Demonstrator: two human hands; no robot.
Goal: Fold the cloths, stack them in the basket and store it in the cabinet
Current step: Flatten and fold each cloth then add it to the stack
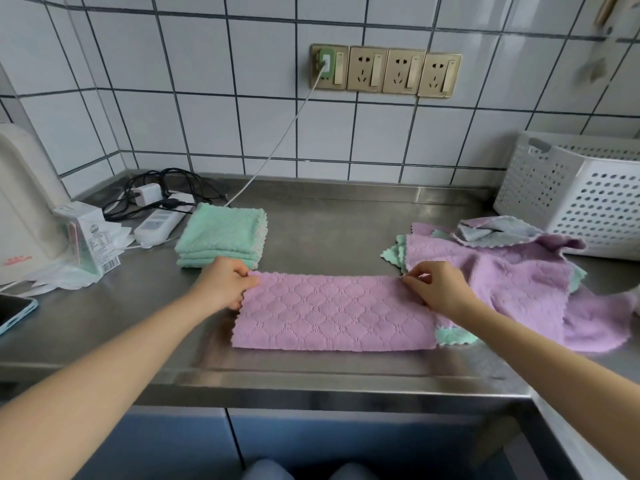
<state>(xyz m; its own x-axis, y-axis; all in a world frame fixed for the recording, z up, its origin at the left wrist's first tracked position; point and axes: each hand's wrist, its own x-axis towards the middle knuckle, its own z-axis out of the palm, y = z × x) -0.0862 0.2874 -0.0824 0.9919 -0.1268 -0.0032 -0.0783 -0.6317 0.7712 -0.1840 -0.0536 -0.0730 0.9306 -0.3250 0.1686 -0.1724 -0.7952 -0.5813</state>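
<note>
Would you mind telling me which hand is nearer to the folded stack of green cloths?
Left. The left hand pinches the purple cloth's corner right beside the green stack; the right hand pinches the opposite corner, well away.

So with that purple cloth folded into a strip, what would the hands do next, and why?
Probably fold one end over the other. The purple cloth lies as a long strip, each hand, left and right, pinching a far corner, while the folded stack beside it is squarish.
</note>
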